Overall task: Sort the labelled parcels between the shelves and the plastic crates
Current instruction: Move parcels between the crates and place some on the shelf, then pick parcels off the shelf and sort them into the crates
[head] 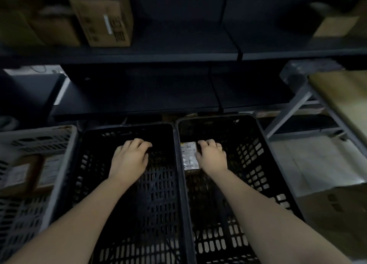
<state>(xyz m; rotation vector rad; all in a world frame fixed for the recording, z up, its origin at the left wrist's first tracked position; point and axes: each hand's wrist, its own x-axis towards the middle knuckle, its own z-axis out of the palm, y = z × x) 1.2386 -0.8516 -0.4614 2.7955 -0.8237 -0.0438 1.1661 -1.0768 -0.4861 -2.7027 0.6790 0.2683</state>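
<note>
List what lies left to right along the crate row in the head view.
grey crate holding a brown parcel → left black crate with the left hand in it → right black crate: labelled parcel, then right hand → cardboard box

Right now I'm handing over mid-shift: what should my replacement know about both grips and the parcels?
Left grip: fingers curled inside the left black plastic crate; too dark to tell whether it holds anything.
Right grip: grips the small white-labelled parcel in the right black plastic crate.
Done: a brown labelled parcel lies in the grey plastic crate; a cardboard box stands on the dark upper shelf.
Left: place the gripped parcel.
</note>
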